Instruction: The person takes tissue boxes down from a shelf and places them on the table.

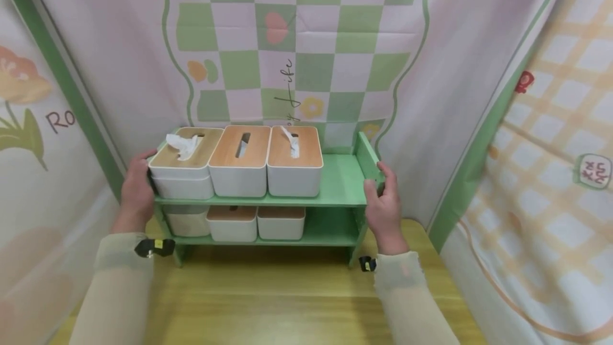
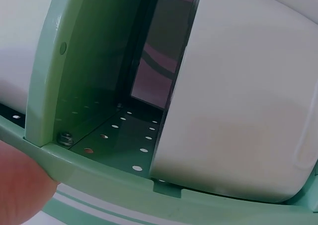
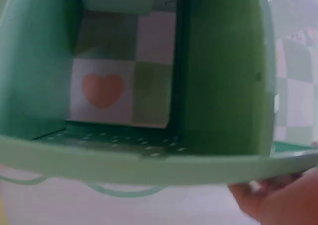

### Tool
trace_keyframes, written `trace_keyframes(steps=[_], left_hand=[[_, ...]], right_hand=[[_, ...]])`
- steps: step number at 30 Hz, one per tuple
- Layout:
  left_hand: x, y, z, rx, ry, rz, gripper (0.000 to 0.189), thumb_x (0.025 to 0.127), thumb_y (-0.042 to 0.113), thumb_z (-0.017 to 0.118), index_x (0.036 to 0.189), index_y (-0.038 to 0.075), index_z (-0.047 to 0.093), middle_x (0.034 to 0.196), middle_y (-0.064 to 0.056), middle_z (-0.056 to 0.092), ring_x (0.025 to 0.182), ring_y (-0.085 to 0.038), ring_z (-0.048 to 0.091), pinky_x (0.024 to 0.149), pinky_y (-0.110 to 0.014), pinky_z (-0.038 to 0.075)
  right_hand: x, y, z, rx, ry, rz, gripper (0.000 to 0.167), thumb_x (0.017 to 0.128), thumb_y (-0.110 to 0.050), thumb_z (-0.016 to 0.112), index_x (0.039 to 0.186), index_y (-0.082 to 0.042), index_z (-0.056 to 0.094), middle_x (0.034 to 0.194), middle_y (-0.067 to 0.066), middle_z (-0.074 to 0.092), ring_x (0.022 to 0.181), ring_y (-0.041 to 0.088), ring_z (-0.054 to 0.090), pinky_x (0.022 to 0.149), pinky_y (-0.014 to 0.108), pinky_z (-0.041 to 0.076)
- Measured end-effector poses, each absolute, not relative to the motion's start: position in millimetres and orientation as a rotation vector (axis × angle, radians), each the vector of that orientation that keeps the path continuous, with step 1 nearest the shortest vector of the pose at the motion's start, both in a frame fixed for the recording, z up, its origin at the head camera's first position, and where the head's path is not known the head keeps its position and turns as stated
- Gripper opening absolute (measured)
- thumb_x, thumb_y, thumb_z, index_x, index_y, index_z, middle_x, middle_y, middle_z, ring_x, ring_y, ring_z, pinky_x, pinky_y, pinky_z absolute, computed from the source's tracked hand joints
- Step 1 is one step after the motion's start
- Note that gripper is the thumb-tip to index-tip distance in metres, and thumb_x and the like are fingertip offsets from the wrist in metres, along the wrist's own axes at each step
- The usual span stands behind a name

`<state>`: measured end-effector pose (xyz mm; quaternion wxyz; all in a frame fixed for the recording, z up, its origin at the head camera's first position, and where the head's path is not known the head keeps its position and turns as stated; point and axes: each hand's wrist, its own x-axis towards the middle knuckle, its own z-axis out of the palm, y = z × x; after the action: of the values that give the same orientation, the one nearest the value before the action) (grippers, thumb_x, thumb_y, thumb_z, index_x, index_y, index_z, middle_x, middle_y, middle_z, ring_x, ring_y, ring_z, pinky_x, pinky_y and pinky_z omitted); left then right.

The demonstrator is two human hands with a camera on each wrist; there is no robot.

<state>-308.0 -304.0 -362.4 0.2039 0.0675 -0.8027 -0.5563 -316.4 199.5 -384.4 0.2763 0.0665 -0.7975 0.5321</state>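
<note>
A green two-tier shelf rack stands between my hands. My left hand grips its left end, beside a white tissue box with a wooden lid; in the left wrist view the thumb meets the green edge. My right hand holds the right side panel, thumb on the near face and fingers over the outer edge. Two more wooden-lidded tissue boxes, a middle one and a right one, sit on the top tier. White tissue sticks up from the outer two.
On the lower tier are two smaller wooden-lidded boxes, one centred and one to its right, plus a pale container at the left. Beneath is a wooden table. Printed curtains hang behind and at both sides.
</note>
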Motion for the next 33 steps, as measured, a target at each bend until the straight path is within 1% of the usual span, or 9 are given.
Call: trace_keyframes(steps=[2, 3, 4, 8, 15, 20, 25, 30, 33], left_hand=[[-307, -305, -363, 0.19, -2.235, -1.537, 0.063, 0.105, 0.05, 0.01, 0.156, 0.021, 0.032, 0.161, -0.009, 0.026, 0.145, -0.036, 0.02, 0.115, -0.059, 0.013], [-306, -305, -363, 0.194, -2.233, -1.53, 0.063, 0.106, 0.05, 0.01, 0.156, 0.02, 0.032, 0.161, -0.01, 0.026, 0.145, -0.037, 0.02, 0.115, -0.059, 0.013], [-306, -306, -363, 0.199, -2.23, -1.525, 0.063, 0.106, 0.05, 0.01, 0.156, 0.02, 0.033, 0.161, -0.01, 0.027, 0.145, -0.037, 0.021, 0.115, -0.058, 0.014], [-305, -309, -365, 0.206, -2.243, -1.471, 0.063, 0.105, 0.048, 0.009, 0.157, 0.02, 0.032, 0.161, -0.01, 0.028, 0.145, -0.036, 0.021, 0.116, -0.056, 0.014], [-311, -306, -366, 0.192, -2.255, -1.484, 0.062, 0.104, 0.05, 0.01, 0.158, 0.027, 0.03, 0.162, -0.006, 0.025, 0.146, -0.033, 0.019, 0.117, -0.055, 0.013], [-310, -304, -367, 0.211, -2.216, -1.531, 0.062, 0.104, 0.053, 0.01, 0.158, 0.029, 0.032, 0.162, -0.004, 0.026, 0.146, -0.032, 0.02, 0.117, -0.054, 0.013], [-307, -303, -367, 0.21, -2.215, -1.517, 0.063, 0.104, 0.052, 0.01, 0.157, 0.027, 0.033, 0.161, -0.006, 0.028, 0.146, -0.033, 0.021, 0.117, -0.054, 0.014], [-310, -303, -366, 0.205, -2.22, -1.492, 0.063, 0.104, 0.05, 0.009, 0.157, 0.026, 0.033, 0.16, -0.007, 0.03, 0.145, -0.033, 0.023, 0.116, -0.054, 0.015], [-312, -303, -366, 0.2, -2.218, -1.479, 0.062, 0.105, 0.049, 0.01, 0.157, 0.025, 0.034, 0.16, -0.007, 0.031, 0.145, -0.033, 0.024, 0.116, -0.052, 0.016]], right_hand=[[-314, 193, -380, 0.173, -2.135, 1.337, 0.057, 0.101, -0.034, 0.051, 0.153, -0.018, 0.035, 0.156, 0.012, 0.029, 0.133, 0.033, 0.037, 0.104, 0.056, 0.035], [-313, 190, -378, 0.182, -2.119, 1.276, 0.058, 0.099, -0.032, 0.053, 0.152, -0.014, 0.036, 0.162, 0.008, 0.018, 0.142, 0.032, 0.026, 0.109, 0.06, 0.028], [-312, 186, -377, 0.202, -2.093, 1.214, 0.058, 0.097, -0.029, 0.055, 0.15, -0.01, 0.038, 0.163, 0.01, 0.015, 0.145, 0.034, 0.02, 0.111, 0.062, 0.024], [-310, 172, -370, 0.312, -1.958, 1.007, 0.057, 0.091, -0.024, 0.057, 0.144, -0.006, 0.045, 0.163, 0.011, 0.015, 0.147, 0.032, 0.016, 0.111, 0.061, 0.025], [-313, 156, -356, 0.573, -1.866, 0.894, 0.061, 0.087, -0.022, 0.058, 0.143, -0.002, 0.047, 0.158, 0.017, 0.029, 0.145, 0.032, 0.025, 0.112, 0.057, 0.027], [-317, 143, -347, 0.647, -2.089, 0.947, 0.068, 0.091, -0.027, 0.064, 0.151, -0.01, 0.04, 0.161, 0.016, 0.022, 0.144, 0.035, 0.027, 0.105, 0.062, 0.034], [-322, 129, -343, 0.683, -2.296, 0.983, 0.071, 0.093, -0.038, 0.067, 0.155, -0.019, 0.036, 0.164, 0.013, 0.012, 0.141, 0.042, 0.03, 0.101, 0.063, 0.038], [-324, 118, -338, 0.725, -2.386, 0.958, 0.069, 0.094, -0.046, 0.065, 0.154, -0.023, 0.04, 0.165, 0.012, 0.005, 0.139, 0.047, 0.03, 0.098, 0.065, 0.041], [-326, 113, -336, 0.726, -2.426, 0.895, 0.066, 0.093, -0.049, 0.065, 0.15, -0.021, 0.046, 0.165, 0.013, 0.005, 0.141, 0.045, 0.026, 0.102, 0.064, 0.037]])
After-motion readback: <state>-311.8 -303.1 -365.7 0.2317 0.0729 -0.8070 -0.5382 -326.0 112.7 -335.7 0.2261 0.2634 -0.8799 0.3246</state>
